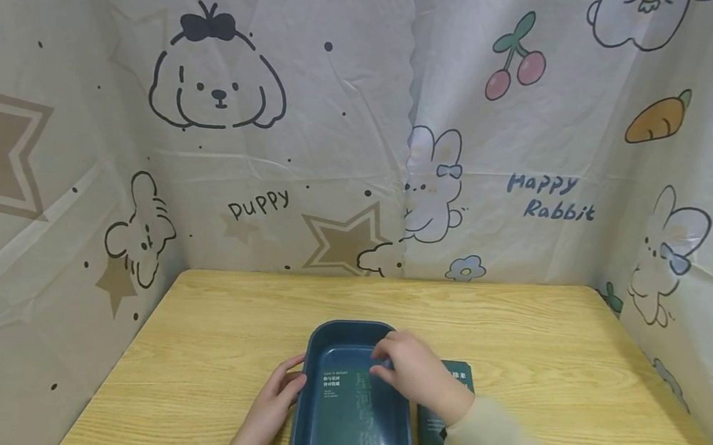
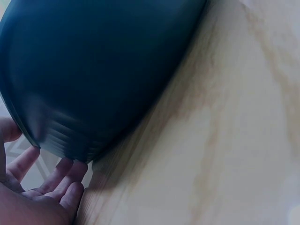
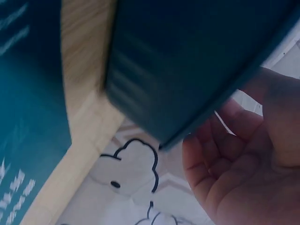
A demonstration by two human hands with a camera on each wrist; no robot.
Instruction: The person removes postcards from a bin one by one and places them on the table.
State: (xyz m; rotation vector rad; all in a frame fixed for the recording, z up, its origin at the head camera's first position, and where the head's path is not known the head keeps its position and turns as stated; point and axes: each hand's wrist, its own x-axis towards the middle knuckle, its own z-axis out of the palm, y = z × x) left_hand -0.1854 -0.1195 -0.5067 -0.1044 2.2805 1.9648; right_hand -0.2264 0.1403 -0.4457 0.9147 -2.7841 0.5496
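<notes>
A dark blue rectangular tray (image 1: 305,425) with rounded corners stands near the table's front. Flat inside it lies a green printed booklet or card (image 1: 344,422) with pale lettering. My left hand (image 1: 271,400) rests against the tray's left side, its fingertips touching the outer wall (image 2: 65,126). Above the tray's right rim is my right hand (image 1: 413,371), its fingers (image 3: 197,168) loosely bent with nothing visible between them. Just right of the tray, partly hidden by the right forearm, sits a small pile of green printed booklets or cards (image 1: 433,430).
The tray and pile stand on a yellow wood-grain table (image 1: 223,331) with rounded back corners. Pale cloth (image 1: 343,92) printed with cartoon animals hangs behind it and along both sides.
</notes>
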